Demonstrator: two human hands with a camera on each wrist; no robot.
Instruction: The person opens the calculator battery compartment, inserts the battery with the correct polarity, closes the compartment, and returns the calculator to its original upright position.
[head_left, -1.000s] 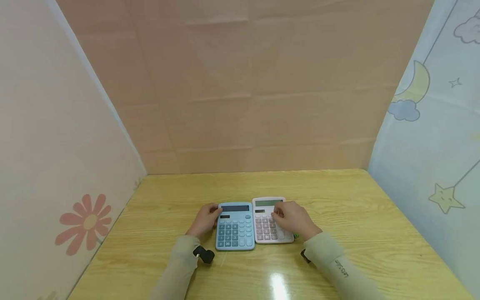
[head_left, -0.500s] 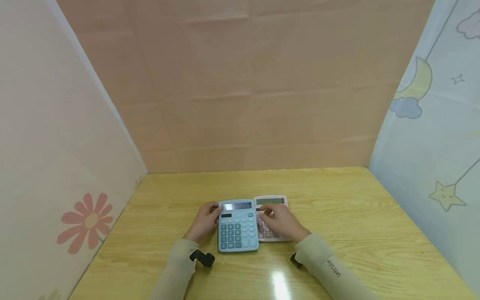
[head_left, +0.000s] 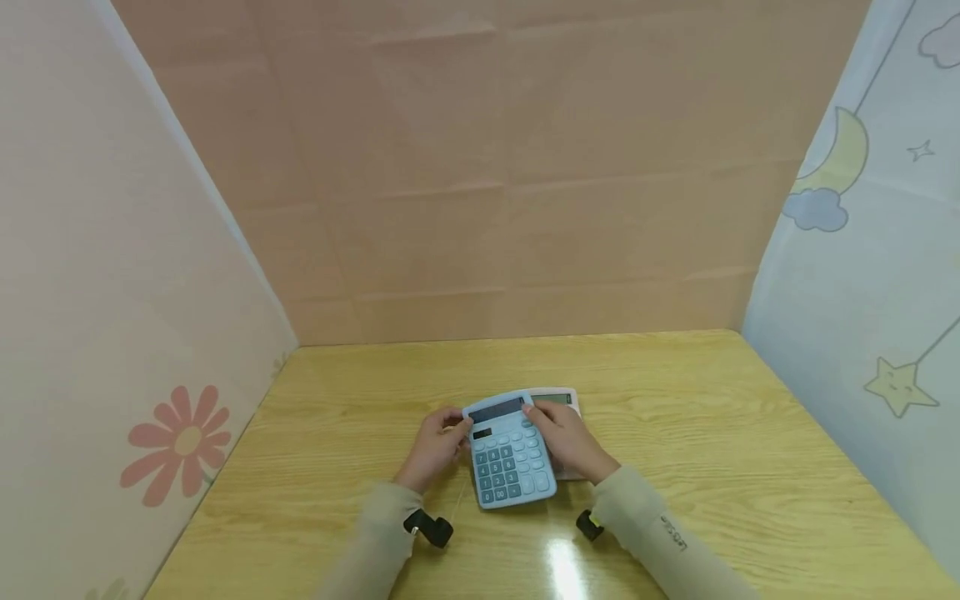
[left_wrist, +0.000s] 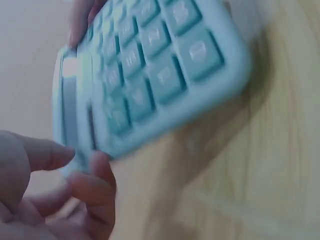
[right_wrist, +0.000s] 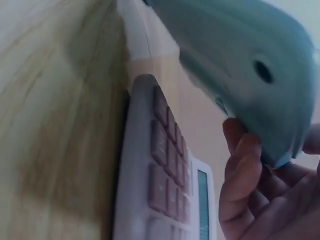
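Note:
A light blue calculator (head_left: 512, 450) is lifted off the table and tilted, its keys facing up. My left hand (head_left: 437, 446) pinches its upper left corner; in the left wrist view, thumb and fingers (left_wrist: 97, 187) meet at the display end. At the upper right corner my right hand (head_left: 570, 437) grips it, thumb on the front and fingers (right_wrist: 242, 170) curled against the back. Below and behind lies a pink calculator (right_wrist: 160, 165), flat on the table. The blue calculator and my right hand cover most of it in the head view.
The wooden table (head_left: 337, 417) reaches back to a brown paper backdrop (head_left: 495, 208). Patterned panels stand on the left (head_left: 135, 250) and right (head_left: 855, 275). Black wrist straps (head_left: 429, 527) sit over both sleeves.
The right hand has left the pink calculator and taken the blue one's upper right corner. The blue calculator has risen, turned slightly and moved right, partly over the pink one.

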